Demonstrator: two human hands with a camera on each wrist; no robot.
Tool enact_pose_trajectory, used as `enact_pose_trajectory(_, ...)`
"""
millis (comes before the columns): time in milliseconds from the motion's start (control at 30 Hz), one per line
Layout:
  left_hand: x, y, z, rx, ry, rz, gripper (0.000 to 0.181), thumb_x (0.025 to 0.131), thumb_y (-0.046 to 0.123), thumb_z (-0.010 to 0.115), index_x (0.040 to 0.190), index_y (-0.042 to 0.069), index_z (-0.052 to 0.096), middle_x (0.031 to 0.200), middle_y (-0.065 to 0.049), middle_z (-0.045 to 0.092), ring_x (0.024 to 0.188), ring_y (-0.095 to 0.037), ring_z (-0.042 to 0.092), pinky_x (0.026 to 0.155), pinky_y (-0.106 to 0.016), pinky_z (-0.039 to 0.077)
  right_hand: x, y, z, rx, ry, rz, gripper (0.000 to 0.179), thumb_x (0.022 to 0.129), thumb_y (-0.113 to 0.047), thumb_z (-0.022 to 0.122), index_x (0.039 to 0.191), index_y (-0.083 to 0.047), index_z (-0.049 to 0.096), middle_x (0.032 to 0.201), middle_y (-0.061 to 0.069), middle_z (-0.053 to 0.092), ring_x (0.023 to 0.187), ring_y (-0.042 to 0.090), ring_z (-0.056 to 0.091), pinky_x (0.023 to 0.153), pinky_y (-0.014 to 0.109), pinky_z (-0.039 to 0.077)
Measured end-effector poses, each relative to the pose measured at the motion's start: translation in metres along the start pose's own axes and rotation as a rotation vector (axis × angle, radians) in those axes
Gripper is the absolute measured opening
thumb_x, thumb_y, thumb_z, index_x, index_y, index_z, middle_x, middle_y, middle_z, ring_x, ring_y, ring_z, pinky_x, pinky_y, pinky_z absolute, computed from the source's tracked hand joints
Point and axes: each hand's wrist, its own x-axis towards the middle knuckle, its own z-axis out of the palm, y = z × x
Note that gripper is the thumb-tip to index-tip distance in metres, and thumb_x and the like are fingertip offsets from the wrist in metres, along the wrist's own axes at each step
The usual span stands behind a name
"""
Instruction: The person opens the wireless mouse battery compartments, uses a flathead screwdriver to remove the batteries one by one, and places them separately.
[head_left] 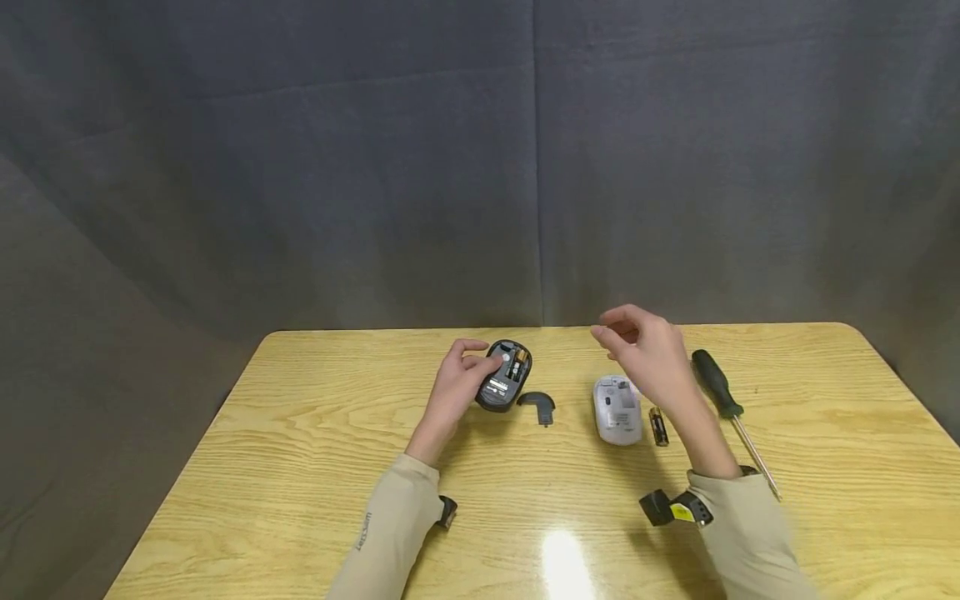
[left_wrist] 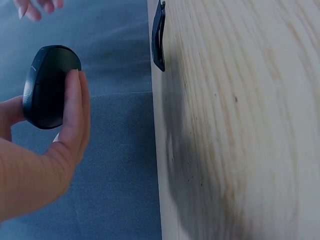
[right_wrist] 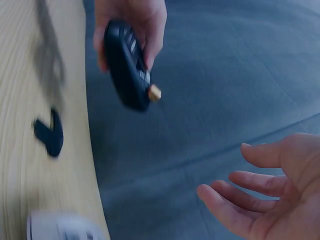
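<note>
My left hand (head_left: 456,385) grips a black computer mouse (head_left: 494,395) above the table, its underside towards the head camera. Its battery bay is uncovered, and a battery (head_left: 517,365) sits in it; the right wrist view shows one battery end (right_wrist: 155,93) sticking out past the mouse body. A black battery cover (head_left: 545,408) lies on the table just right of that mouse. My right hand (head_left: 651,357) hovers apart from everything, fingers loosely bent, holding nothing. Below it, a white mouse (head_left: 618,421) lies underside up with its bay uncovered. A loose battery (head_left: 658,427) lies beside the white mouse.
A screwdriver (head_left: 712,379) with a dark green handle lies at the right, partly behind my right forearm. The wooden table (head_left: 300,433) ends at a back edge against a grey curtain (head_left: 360,183).
</note>
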Motion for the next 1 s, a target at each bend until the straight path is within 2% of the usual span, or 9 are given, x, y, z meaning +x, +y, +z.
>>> enact_pose_trajectory(233,0.001,0.001,0.001,-0.032,0.005,-0.003,0.040,0.098,0.015,0.066,0.133,-0.002,0.053,0.104,-0.019,0.070,0.079,-0.014,0.065,0.067,-0.025,0.052,0.010,-0.017,0.026,0.077,-0.054,0.044,0.031,0.102,-0.020,0.067,0.125,0.001,0.067,0.111,0.018,0.071,0.097,0.032,0.069,0.081,0.044,0.055)
enact_pose_trajectory(400,0.001,0.001,0.001,-0.067,0.008,-0.008,0.040,0.098,0.015,0.066,0.133,-0.001,0.053,0.107,-0.020,0.071,0.079,-0.014,0.065,0.067,-0.025,0.052,0.012,-0.020,0.048,0.122,-0.096,0.042,0.033,0.098,-0.017,0.072,0.126,0.000,0.067,0.119,0.021,0.070,0.110,0.037,0.067,0.089,0.051,0.056)
enact_pose_trajectory(533,0.001,0.002,0.001,-0.104,-0.004,-0.014,0.040,0.099,0.016,0.066,0.133,-0.001,0.053,0.111,-0.021,0.070,0.081,-0.013,0.066,0.066,-0.024,0.053,0.011,-0.021,0.065,0.170,-0.123,0.047,0.039,0.096,-0.015,0.075,0.130,0.000,0.065,0.127,0.025,0.067,0.113,0.041,0.068,0.090,0.053,0.056)
enact_pose_trajectory(733,-0.001,0.005,0.001,-0.129,-0.019,-0.017,0.041,0.100,0.017,0.065,0.135,-0.001,0.052,0.118,-0.023,0.069,0.084,-0.013,0.067,0.066,-0.024,0.054,0.008,-0.023,0.080,0.222,-0.133,0.053,0.042,0.095,-0.011,0.074,0.134,0.001,0.064,0.127,0.025,0.067,0.109,0.041,0.069,0.086,0.050,0.058)
enact_pose_trajectory(1000,-0.003,0.006,0.001,-0.104,-0.028,-0.014,0.042,0.100,0.018,0.062,0.136,-0.001,0.051,0.117,-0.022,0.068,0.082,-0.014,0.066,0.065,-0.024,0.053,0.005,-0.024,0.091,0.221,-0.081,-0.029,0.036,0.096,-0.006,0.073,0.131,0.001,0.067,0.127,0.023,0.068,0.108,0.042,0.069,0.084,0.050,0.059)
